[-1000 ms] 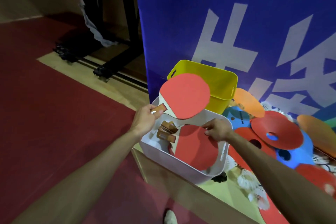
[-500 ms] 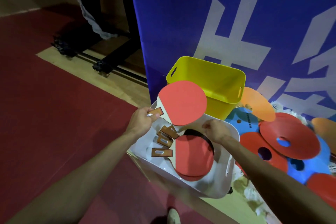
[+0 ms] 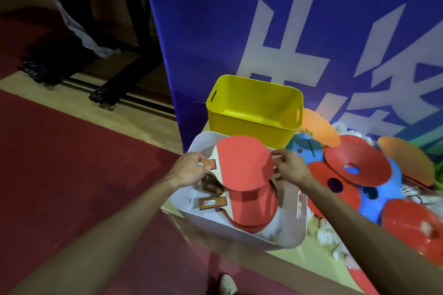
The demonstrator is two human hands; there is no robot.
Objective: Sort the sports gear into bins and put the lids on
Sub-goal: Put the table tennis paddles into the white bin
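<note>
My left hand point(image 3: 189, 170) pinches the paddle point(image 3: 244, 163) by its handle, my right hand point(image 3: 290, 167) nips its blade edge, low over the white bin point(image 3: 203, 143) (other paddles already in), yet the yellow bin point(image 3: 254, 122) sits empty, discs point(image 3: 357, 167) unsorted, no lids on.

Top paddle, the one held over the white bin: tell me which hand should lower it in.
Left. The left hand grips the top paddle by its handle, directly above the white bin where other paddles already lie. The right hand only pinches the blade's edge, so it can just let go.
</note>
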